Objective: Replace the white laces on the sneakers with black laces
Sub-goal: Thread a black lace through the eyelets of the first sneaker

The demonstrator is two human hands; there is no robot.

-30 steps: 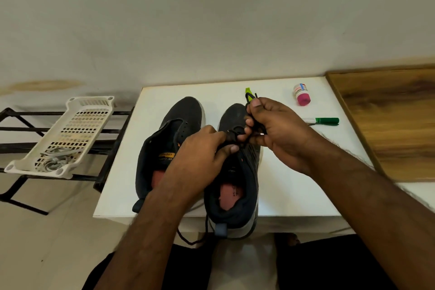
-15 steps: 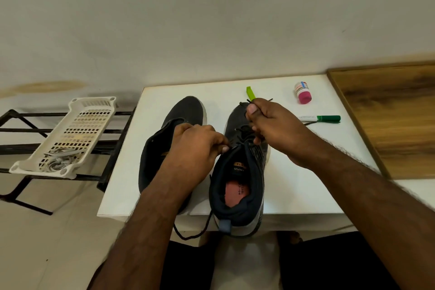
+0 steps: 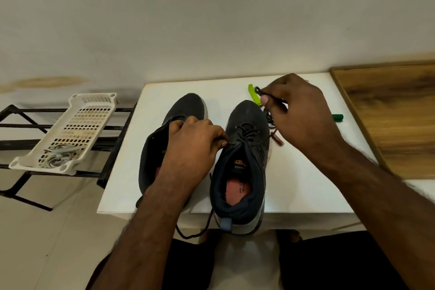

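You're mid-lacing on the dark grey mesh sneaker on the right (image 3: 244,160), which sits heel toward you on the white tabletop (image 3: 306,186), heel just over the near edge. Your right hand (image 3: 303,115) is up past the toe, pinching the thin black lace (image 3: 270,115) between thumb and fingertips. Your left hand (image 3: 195,146) is curled at the eyelets, fingertips nipping the throat of the shoe where the lace crosses; whether it grips lace or just the upper, I can't tell.

That lace looks light, limp and soft, so it'll flop and twist. Take it close to the tip for threading, and hold the shoe by its firmer eyelet edge, since the mesh will give. The other end dangles off the near table edge (image 3: 195,231), so watch it doesn't drag through.

The second dark sneaker (image 3: 183,110) lies just beside, under your left wrist, no lace showing. Near your right hand: a lime-green plastic piece (image 3: 253,95), a small reddish-brown stick (image 3: 277,140) by the shoe's side, and a green marker (image 3: 337,117), all close enough to snag a loose lace. The white laces appear heaped in the white slotted plastic basket (image 3: 77,125) on the black metal rack (image 3: 18,143) to your left.
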